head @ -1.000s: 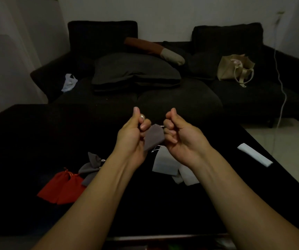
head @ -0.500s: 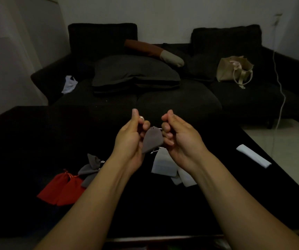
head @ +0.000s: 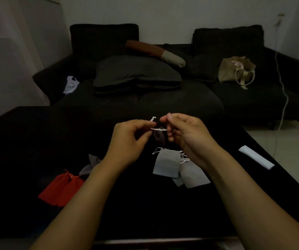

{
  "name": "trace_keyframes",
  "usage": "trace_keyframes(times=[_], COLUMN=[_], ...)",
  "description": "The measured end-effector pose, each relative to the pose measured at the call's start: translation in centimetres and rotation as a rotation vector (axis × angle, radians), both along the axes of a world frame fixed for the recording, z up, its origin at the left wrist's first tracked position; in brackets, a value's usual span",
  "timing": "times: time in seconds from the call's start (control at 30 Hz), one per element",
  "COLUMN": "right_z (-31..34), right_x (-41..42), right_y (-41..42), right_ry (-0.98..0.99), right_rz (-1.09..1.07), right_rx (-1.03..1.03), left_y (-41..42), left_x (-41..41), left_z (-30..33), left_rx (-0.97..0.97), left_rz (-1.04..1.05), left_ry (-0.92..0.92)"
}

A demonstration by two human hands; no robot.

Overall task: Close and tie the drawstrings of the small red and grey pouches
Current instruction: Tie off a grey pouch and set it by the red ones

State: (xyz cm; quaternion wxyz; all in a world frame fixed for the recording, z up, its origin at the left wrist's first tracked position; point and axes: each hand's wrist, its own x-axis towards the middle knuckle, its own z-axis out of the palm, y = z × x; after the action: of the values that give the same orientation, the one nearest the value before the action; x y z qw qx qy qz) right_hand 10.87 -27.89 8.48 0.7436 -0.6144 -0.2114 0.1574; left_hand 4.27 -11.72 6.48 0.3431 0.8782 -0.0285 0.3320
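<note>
With the left hand and right hand each pinching an end of the white drawstring cord above the black desk, the small dark grey fabric pouch hangs between them, so pulling evenly outward should seat the knot snugly.

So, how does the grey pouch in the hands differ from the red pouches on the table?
The grey pouch hangs in the air by its white drawstring, pinched by the left hand and right hand; the red pouches lie on the table, untouched. All are small cloth pouches.
</note>
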Motion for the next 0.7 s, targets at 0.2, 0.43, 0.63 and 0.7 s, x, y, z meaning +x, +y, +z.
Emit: trace_keyframes(times=[0.2, 0.43, 0.63, 0.7], right_z=[-0.5, -0.1, -0.4, -0.5], right_x=[0.5, 0.4, 0.6, 0.6], right_y=[-0.9, -1.2, -0.9, -0.7], right_ry=[-0.357, -0.599, -0.565, -0.542], right_rz=[-0.002, -0.083, -0.082, -0.078], right_rx=[-0.452, -0.789, -0.745, -0.739], left_y=[0.5, 0.2, -1.0, -1.2], left_x=[0.2, 0.5, 0.2, 0.3], left_z=[-0.1, -0.5, -0.5, -0.6], left_rx=[0.166, 0.072, -0.482, -0.579], left_rz=[-0.004, -0.063, -0.327, -0.320], left_ry=[0.096, 0.245, 0.220, 0.231])
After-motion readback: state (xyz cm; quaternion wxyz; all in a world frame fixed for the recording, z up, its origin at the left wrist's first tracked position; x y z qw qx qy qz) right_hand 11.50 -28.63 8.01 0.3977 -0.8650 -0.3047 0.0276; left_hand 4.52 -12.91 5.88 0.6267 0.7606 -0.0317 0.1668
